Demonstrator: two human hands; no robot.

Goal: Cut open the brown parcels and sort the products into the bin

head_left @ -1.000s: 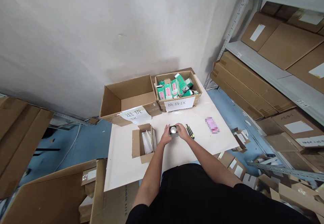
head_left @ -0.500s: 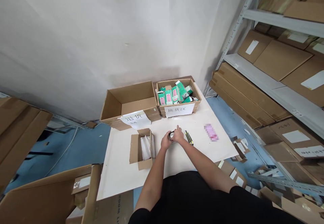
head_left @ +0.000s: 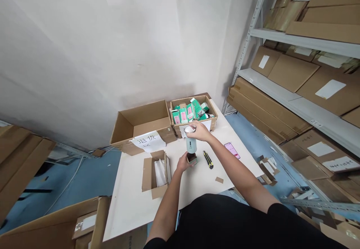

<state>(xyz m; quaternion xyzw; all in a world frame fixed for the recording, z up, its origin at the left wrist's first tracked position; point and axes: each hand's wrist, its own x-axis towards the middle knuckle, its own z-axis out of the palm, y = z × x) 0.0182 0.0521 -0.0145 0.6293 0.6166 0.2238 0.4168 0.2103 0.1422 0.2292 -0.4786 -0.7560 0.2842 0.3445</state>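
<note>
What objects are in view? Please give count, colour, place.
table: 1, white, centre
small box: 1, greenish, below bottle
bottle: 1, pale blue, silver top, above small box
cutter: 1, black and yellow, on table
phone: 1, pink screen, table's right
cardboard scrap: 1, brown, table's near edge
open cartons: 3, brown, on table
boxes: several, green-pink, back right carton
paper signs: 2, white, on cartons
shelving: 1, grey, right
other cartons: many, brown, around table
shirt: 1, black, bottom
left grip: 1, bare, on small box
right grip: 1, bare, on bottle
</note>
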